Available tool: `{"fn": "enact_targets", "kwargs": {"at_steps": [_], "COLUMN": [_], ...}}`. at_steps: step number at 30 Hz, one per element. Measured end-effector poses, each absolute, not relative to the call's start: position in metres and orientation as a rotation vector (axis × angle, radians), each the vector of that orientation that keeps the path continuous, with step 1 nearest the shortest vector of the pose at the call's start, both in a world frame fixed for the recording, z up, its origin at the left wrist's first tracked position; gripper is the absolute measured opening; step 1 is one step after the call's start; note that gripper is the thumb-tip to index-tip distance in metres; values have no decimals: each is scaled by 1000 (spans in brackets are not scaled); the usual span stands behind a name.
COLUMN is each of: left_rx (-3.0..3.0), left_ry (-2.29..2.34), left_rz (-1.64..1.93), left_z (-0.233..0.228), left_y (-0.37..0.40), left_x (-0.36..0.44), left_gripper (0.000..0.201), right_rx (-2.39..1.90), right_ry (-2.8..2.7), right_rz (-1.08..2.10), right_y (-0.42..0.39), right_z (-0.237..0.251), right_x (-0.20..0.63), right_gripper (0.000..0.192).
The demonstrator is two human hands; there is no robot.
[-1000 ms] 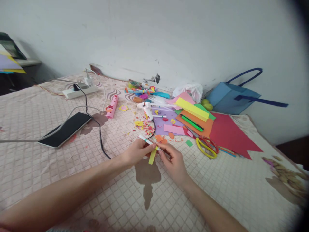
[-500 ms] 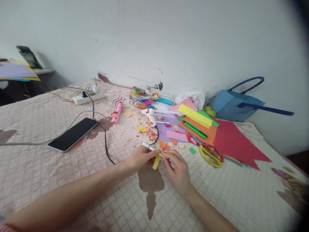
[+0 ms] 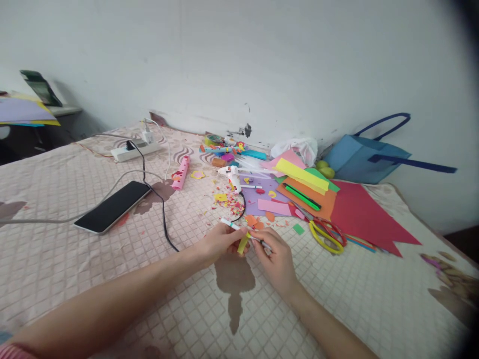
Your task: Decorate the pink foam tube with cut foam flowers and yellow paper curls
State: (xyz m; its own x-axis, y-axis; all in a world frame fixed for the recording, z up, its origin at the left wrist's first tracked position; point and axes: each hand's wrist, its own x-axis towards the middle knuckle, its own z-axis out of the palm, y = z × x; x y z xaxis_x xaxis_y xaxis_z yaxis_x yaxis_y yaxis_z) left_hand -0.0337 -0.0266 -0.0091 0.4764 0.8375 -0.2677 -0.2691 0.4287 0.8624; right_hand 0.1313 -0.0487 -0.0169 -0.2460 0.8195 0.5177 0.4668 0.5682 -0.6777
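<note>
Between my two hands lies a thin white pen [image 3: 229, 224] with a teal band. A short yellow paper strip [image 3: 243, 245] hangs down from the middle of the pen, its upper end against the barrel. My left hand [image 3: 219, 244] is closed, pinching the pen and the top of the strip between thumb and fingers. My right hand [image 3: 276, 257] is closed on the other end of the pen, close to the strip. Fingers cover part of the pen, so whether the strip goes fully around it cannot be seen.
Beyond my hands lie a white glue gun [image 3: 234, 178], paper scraps [image 3: 234, 205], yellow-handled scissors [image 3: 326, 238], a green cutter [image 3: 302, 197] and red paper [image 3: 364, 214]. Leftward are a phone [image 3: 112, 207], a black cable [image 3: 163, 214] and a power strip [image 3: 135, 151]. A blue bag [image 3: 368, 157] stands back right.
The yellow strip's hanging part looks slightly shorter and its lower end sits a little higher. Both hands stay almost in place, with small finger movements at the pen.
</note>
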Motion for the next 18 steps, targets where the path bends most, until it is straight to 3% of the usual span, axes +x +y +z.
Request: {"fn": "enact_targets", "kwargs": {"at_steps": [10,18], "left_rx": [924,828], "left_ry": [781,806], "left_rz": [844,786], "left_z": [-10,-9], "left_y": [-25,-27], "left_x": [-36,-34], "left_gripper": [38,41], "right_rx": [-1070,-1017], "right_ry": [-1885,-1936], "right_rz": [622,426], "right_y": [-50,-49], "right_z": [-13,-15], "right_x": [130,131], "right_gripper": [21,20]}}
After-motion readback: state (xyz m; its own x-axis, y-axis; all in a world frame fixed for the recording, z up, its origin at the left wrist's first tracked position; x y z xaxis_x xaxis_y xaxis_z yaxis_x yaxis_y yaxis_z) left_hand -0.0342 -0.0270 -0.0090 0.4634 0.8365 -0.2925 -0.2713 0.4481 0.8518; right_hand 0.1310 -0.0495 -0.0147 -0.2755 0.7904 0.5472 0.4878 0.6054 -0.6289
